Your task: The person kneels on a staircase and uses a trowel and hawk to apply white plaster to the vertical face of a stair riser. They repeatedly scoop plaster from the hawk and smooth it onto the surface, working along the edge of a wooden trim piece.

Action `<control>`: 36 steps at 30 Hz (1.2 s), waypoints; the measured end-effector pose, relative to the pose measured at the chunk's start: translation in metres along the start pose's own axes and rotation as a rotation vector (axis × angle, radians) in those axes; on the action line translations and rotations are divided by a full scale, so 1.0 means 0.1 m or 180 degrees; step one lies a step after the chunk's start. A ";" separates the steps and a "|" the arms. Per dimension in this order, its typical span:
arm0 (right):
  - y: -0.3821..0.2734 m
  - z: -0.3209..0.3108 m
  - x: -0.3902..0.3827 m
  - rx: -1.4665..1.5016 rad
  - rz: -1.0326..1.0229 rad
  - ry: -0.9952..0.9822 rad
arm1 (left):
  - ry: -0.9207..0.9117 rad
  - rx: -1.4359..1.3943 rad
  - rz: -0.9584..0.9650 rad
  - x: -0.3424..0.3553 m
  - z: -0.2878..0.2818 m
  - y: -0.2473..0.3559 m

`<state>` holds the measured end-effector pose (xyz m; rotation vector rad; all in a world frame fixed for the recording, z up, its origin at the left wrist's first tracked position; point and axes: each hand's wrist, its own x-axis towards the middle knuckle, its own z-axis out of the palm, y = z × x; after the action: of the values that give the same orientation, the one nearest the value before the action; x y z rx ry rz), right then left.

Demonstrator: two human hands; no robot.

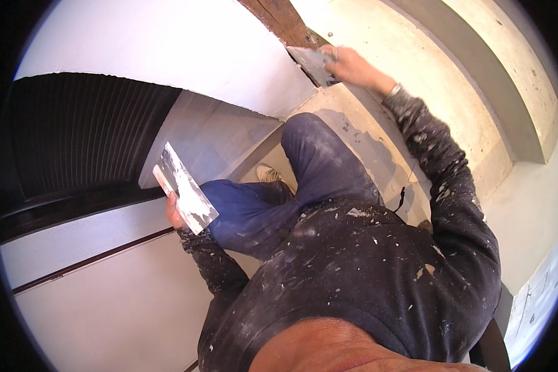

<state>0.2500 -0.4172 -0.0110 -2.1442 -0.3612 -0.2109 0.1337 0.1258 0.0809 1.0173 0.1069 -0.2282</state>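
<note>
My left hand [175, 212] is closed round a rectangular metal plastering trowel [187, 189], its face smeared with white filler, held beside my left knee. Farther off to the right, my right hand [353, 67] grips a wide, flat metal putty knife [314, 62]. That blade lies against the end edge of the white wall [229, 56], close to where a brown wooden post [280, 20] meets it. Its handle is mostly hidden by my fingers.
A dark ribbed panel [99, 133] stands at the left behind the wall's ragged lower edge. Beige steps [428, 80] curve up at the right. Below them runs a ledge [375, 146] with my shadow on it. My shoe [270, 173] shows between my legs.
</note>
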 end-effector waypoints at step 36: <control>-0.80 -1.15 0.64 0.2697 0.0244 0.0320 | 0.0193 0.0306 0.0123 -0.04 0.14 -0.03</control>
<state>0.2817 -0.4585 0.1346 -1.3031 -0.2455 -0.0929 0.1289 0.1132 0.0868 1.1213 0.1323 -0.1686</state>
